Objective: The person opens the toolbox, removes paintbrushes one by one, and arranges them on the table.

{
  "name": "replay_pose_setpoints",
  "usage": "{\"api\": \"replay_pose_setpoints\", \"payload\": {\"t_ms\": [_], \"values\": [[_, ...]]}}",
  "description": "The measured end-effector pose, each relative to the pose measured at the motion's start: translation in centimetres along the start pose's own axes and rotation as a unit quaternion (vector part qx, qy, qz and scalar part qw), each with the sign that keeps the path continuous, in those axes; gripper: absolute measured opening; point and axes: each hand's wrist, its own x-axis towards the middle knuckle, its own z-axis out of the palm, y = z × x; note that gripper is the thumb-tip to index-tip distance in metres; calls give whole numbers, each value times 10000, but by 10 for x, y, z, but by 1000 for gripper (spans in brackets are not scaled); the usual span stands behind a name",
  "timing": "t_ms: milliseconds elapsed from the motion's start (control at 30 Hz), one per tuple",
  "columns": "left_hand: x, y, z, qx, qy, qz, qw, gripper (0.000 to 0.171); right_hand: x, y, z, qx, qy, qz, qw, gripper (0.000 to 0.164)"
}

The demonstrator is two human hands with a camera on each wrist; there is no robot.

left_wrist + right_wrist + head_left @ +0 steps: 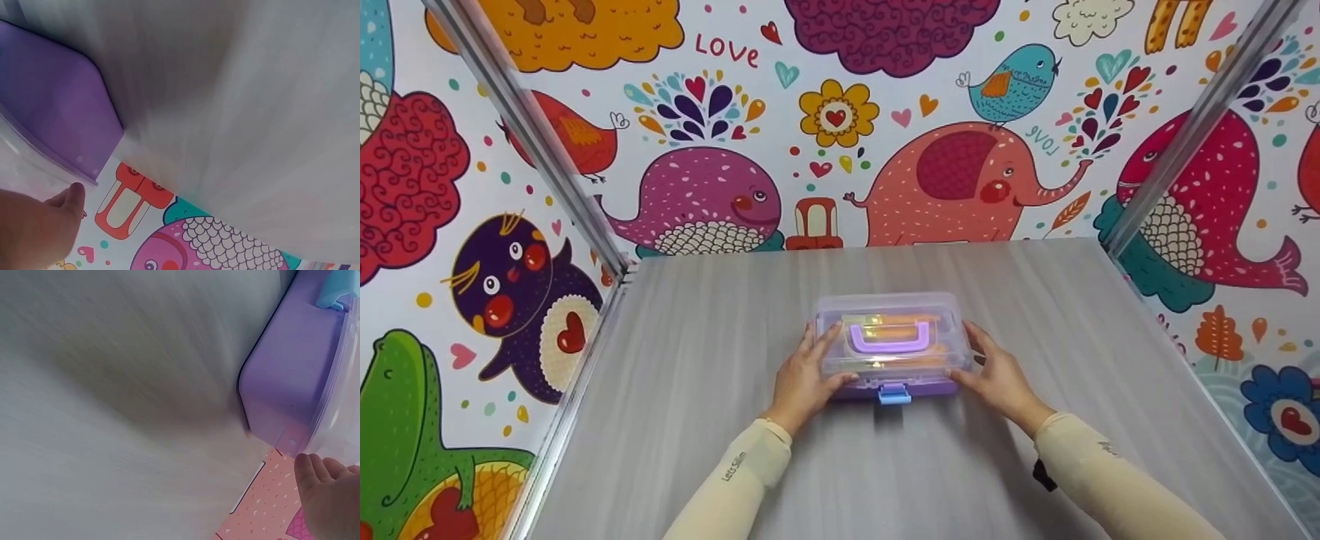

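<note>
A plastic carrying case with a purple base (855,392) and a see-through lid (892,302) sits mid-table in the head view. Its purple handle (889,347) lies flat on the lid, and the blue front latch (895,394) sticks outward. Yellow and orange items show blurrily through the plastic. My left hand (802,379) grips the left side, thumb at the front corner and fingers along the side. My right hand (996,375) holds the opposite side likewise. Both wrist views show fingertips at the lid's edge, above the purple base (56,90).
The case rests on a grey wood-grain table (697,450). Behind it and at both sides stand walls printed with cartoon animals (952,195). Metal posts (532,142) rise at the back corners, and a metal rail (562,427) borders the left edge.
</note>
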Motion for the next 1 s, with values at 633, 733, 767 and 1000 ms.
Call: {"api": "replay_pose_setpoints", "payload": {"t_ms": [633, 733, 767, 1000], "values": [[11, 10, -16, -108, -292, -381, 9988, 83, 4, -10, -6, -3, -57, -294, 9996, 75], [14, 11, -18, -135, -286, -416, 9986, 82, 5, -11, -9, -209, -162, -400, 9988, 77], [15, 11, -18, -136, -289, -443, 9985, 82, 6, -12, -10, -274, -216, -430, 9985, 78], [18, 14, -23, -237, -253, -510, 9981, 80, 9, -12, -17, -607, -498, -689, 9945, 93]]}}
